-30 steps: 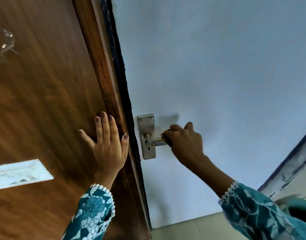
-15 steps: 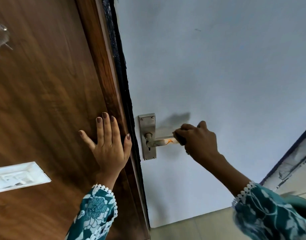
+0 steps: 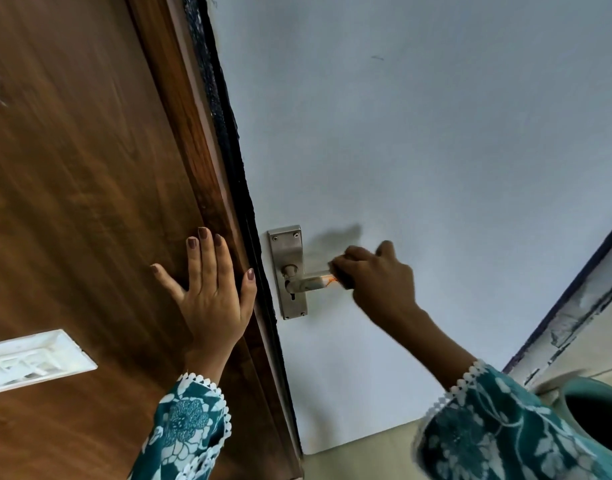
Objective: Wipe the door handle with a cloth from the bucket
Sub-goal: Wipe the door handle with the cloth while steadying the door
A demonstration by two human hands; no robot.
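Observation:
A steel lever handle point(image 3: 309, 281) sticks out of its backplate point(image 3: 287, 251) on a pale blue door point(image 3: 436, 133). My right hand point(image 3: 380, 282) is closed over the lever's far end, and a small dark cloth point(image 3: 342, 278) shows under the fingers against the metal. An orange smear marks the lever just left of the cloth. My left hand point(image 3: 211, 292) lies flat with fingers spread on the brown wooden door point(image 3: 89, 202), close to its edge. The teal bucket point(image 3: 567, 393) stands at the lower right, partly behind my right sleeve.
A white rectangular plate point(image 3: 30, 362) is set into the wooden door at the lower left. A dark strip runs down between the two doors. Beige floor point(image 3: 360, 455) shows at the bottom, and a worn frame edge point(image 3: 574, 306) slants at the right.
My right hand has slid rightward along the lever, away from the backplate, baring more of the metal. The left hand has stayed flat on the wood. The bucket has come into view.

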